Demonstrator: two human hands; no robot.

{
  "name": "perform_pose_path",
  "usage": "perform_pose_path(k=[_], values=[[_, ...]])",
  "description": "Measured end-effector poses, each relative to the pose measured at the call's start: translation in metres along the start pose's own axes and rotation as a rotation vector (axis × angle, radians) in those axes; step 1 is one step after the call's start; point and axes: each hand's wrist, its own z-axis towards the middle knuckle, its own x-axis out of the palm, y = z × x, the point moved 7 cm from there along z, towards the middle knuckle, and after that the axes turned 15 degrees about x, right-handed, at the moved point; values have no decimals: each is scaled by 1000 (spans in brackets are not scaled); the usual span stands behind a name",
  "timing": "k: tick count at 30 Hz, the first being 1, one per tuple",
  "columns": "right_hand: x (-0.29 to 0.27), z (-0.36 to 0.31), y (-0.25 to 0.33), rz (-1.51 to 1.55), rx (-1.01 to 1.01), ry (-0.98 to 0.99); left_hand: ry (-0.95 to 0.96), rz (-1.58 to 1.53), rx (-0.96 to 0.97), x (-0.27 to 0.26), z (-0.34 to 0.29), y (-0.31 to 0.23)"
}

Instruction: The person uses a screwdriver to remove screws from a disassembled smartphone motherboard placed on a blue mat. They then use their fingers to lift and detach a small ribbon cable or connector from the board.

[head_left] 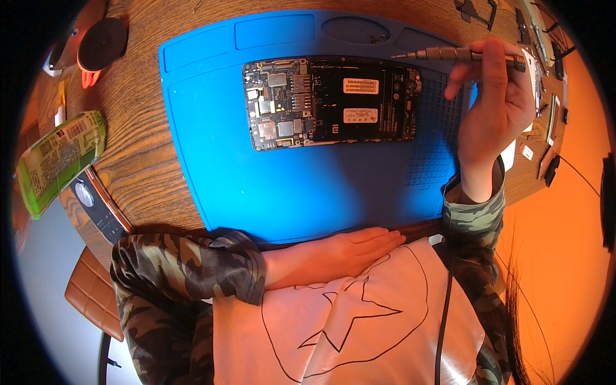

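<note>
An opened smartphone [333, 106] lies on a blue silicone repair mat [276, 192]. Its circuit board is bare on the left side, and a black battery [356, 102] with two white labels fills the middle. My right hand [497, 96] is closed round a slim metal precision screwdriver [443, 54]. The tip points left, just beyond the phone's far right part. My left hand [359, 253] rests in front of my body by the mat's near edge, with its fingers stretched out and nothing held.
Tiny dark pieces, perhaps screws, sit in the mat's oval recess [333, 29]. To the left on the wooden table [141, 147] are a green-edged packet [61, 160], another phone [96, 202] and a round black object [102, 45]. Several loose parts and a cable line the right edge.
</note>
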Motion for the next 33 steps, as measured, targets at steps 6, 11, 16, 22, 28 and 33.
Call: perform_pose_path(k=[6,11,16,22,28,33], values=[[3,-4,2,-23,16,15,-24,-36,-11,-2,-2,0],[4,-3,1,17,-1,48,-49,-39,-38,-2,0,1],[4,-3,-1,20,6,55,-54,-42,-38,-2,0,0],[4,-3,-1,26,13,47,-59,-56,-38,-2,0,2],[4,-3,-2,53,21,65,-52,-46,-20,-3,-1,2],[3,-3,-2,62,22,69,-10,-88,-30,-4,-2,3]])
